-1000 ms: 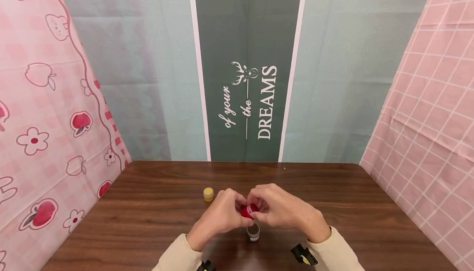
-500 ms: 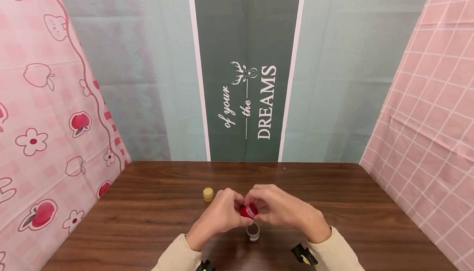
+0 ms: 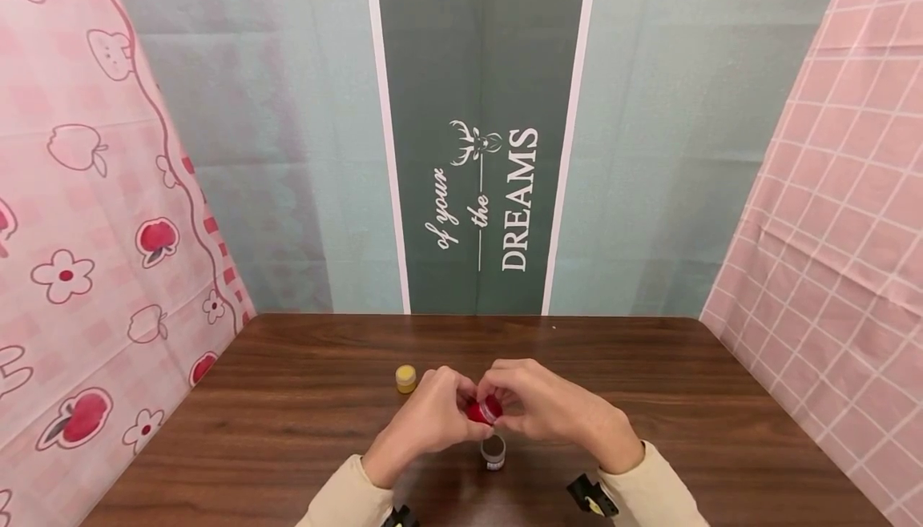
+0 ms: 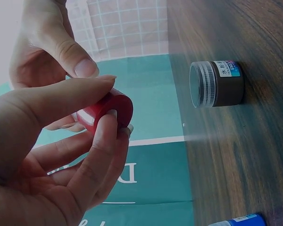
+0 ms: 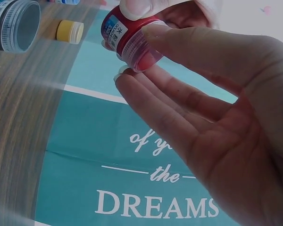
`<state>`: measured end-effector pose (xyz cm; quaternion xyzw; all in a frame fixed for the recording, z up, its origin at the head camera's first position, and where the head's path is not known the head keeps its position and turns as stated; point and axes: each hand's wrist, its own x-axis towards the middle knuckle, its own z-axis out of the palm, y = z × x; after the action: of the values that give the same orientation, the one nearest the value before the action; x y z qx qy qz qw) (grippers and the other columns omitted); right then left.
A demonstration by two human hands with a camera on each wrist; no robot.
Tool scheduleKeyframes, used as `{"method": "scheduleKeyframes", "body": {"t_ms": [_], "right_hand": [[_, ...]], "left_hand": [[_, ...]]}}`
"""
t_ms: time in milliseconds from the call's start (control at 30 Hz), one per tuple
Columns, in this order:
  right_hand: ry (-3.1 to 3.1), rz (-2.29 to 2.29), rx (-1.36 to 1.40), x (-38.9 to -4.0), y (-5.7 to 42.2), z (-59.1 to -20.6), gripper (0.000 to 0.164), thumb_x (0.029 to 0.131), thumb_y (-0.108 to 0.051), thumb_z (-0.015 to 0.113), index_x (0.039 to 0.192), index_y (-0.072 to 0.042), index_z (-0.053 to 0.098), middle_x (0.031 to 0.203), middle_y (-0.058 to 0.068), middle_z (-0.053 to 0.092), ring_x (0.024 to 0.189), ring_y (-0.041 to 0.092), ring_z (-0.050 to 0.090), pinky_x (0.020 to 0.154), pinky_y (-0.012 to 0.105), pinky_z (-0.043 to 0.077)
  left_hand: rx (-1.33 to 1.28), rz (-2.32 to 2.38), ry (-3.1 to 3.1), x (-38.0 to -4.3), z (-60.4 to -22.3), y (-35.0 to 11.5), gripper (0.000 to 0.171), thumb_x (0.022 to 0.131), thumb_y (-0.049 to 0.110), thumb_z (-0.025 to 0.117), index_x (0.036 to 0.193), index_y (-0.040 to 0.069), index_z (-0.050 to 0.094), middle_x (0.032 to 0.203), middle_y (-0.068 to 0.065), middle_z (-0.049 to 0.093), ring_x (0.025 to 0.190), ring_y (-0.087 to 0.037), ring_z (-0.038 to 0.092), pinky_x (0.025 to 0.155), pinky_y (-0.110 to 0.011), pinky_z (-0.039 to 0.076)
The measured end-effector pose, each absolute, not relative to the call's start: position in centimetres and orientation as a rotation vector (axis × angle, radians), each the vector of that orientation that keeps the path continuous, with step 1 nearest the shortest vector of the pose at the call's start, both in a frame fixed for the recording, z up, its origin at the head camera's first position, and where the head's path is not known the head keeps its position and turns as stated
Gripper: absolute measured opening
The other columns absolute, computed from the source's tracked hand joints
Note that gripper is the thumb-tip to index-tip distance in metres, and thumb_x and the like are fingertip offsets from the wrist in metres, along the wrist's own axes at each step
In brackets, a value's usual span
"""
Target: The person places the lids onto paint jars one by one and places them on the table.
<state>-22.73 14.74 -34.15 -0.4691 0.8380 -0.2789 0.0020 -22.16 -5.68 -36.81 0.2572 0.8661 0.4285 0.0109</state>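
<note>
Both hands meet over the table around a small red paint jar [image 5: 122, 32] with a clear ribbed lid [image 5: 140, 51]. My left hand [image 3: 434, 408] grips the red body, thumb on one side and fingers curled about its base, as the left wrist view shows. The jar lies tilted, lid toward the right. My right hand [image 3: 551, 403] pinches the lid between thumb and fingertips; the lid sits against the jar. Just below the hands in the head view, a dark paint jar [image 3: 493, 452] with a clear lid stands upright on the table.
Left of the hands, a yellow paint jar [image 3: 406, 379] stands on the brown wooden table [image 3: 303, 399]. A blue jar [image 4: 247, 220] shows partly at the bottom of the left wrist view. Curtains hang behind the table and along both sides.
The right fingers have shifted slightly around the lid, exposing more of the red jar's clear end. The left hand and the standing jars have stayed in place.
</note>
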Motion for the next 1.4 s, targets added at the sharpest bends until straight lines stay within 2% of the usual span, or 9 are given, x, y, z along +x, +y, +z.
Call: {"method": "scheduleKeyframes", "body": {"t_ms": [167, 300, 467, 733, 933, 1233, 1400], "right_hand": [[2.668, -0.838, -1.528, -22.83, 14.75, -34.19, 0.027, 0.081, 0.006, 0.080, 0.101, -0.009, 0.071, 0.096, 0.000, 0.067, 0.090, 0.005, 0.066, 0.081, 0.014, 0.057], [2.679, -0.846, -1.562, -22.83, 14.71, -34.22, 0.026, 0.081, 0.006, 0.080, 0.099, -0.011, 0.071, 0.095, -0.001, 0.067, 0.089, 0.005, 0.065, 0.080, 0.016, 0.057], [2.684, -0.871, -1.475, -22.63, 14.69, -34.20, 0.019, 0.086, 0.002, 0.077, 0.099, -0.011, 0.072, 0.093, -0.002, 0.068, 0.087, 0.003, 0.065, 0.078, 0.019, 0.059], [2.719, -0.837, -1.366, -22.66, 14.62, -34.08, 0.005, 0.093, -0.009, 0.073, 0.094, -0.014, 0.074, 0.086, -0.008, 0.073, 0.074, -0.006, 0.062, 0.070, 0.018, 0.057], [2.719, -0.830, -1.337, -22.66, 14.62, -34.16, 0.006, 0.095, -0.012, 0.071, 0.092, -0.015, 0.075, 0.082, -0.011, 0.072, 0.070, -0.006, 0.059, 0.067, 0.020, 0.057], [2.754, -0.803, -1.373, -22.73, 14.55, -34.25, 0.004, 0.095, -0.014, 0.072, 0.091, -0.016, 0.073, 0.079, -0.012, 0.069, 0.069, -0.005, 0.055, 0.065, 0.015, 0.052], [2.768, -0.825, -1.405, -22.73, 14.82, -34.13, 0.002, 0.095, -0.015, 0.072, 0.097, -0.015, 0.073, 0.088, -0.010, 0.072, 0.078, -0.004, 0.061, 0.071, 0.019, 0.056]], "left_hand": [[0.793, 1.339, 2.700, -22.17, -36.79, -5.66, 0.017, 0.072, 0.011, 0.092, 0.082, 0.008, 0.079, 0.075, 0.000, 0.078, 0.062, -0.001, 0.065, 0.056, -0.018, 0.053], [0.784, 1.341, 2.694, -22.16, -36.74, -5.68, 0.016, 0.072, 0.012, 0.091, 0.082, 0.009, 0.079, 0.075, 0.000, 0.078, 0.063, -0.002, 0.065, 0.057, -0.019, 0.053], [0.788, 1.335, 2.696, -22.14, -36.76, -5.65, 0.017, 0.072, 0.011, 0.091, 0.083, 0.008, 0.079, 0.075, 0.000, 0.078, 0.062, -0.001, 0.065, 0.056, -0.019, 0.053], [0.812, 1.346, 2.693, -22.04, -36.83, -5.65, 0.022, 0.071, 0.010, 0.092, 0.089, 0.005, 0.080, 0.079, -0.002, 0.079, 0.063, -0.001, 0.064, 0.057, -0.018, 0.054], [0.816, 1.328, 2.704, -22.07, -37.00, -5.65, 0.023, 0.071, 0.011, 0.092, 0.089, 0.005, 0.080, 0.077, -0.001, 0.078, 0.061, 0.000, 0.063, 0.056, -0.018, 0.053], [0.814, 1.326, 2.710, -22.06, -36.81, -5.71, 0.021, 0.071, 0.011, 0.092, 0.088, 0.006, 0.080, 0.074, 0.001, 0.077, 0.060, -0.001, 0.062, 0.055, -0.018, 0.052], [0.802, 1.323, 2.704, -22.03, -36.74, -5.79, 0.022, 0.072, 0.011, 0.092, 0.089, 0.006, 0.080, 0.076, 0.001, 0.077, 0.062, -0.001, 0.063, 0.057, -0.018, 0.053]]}}
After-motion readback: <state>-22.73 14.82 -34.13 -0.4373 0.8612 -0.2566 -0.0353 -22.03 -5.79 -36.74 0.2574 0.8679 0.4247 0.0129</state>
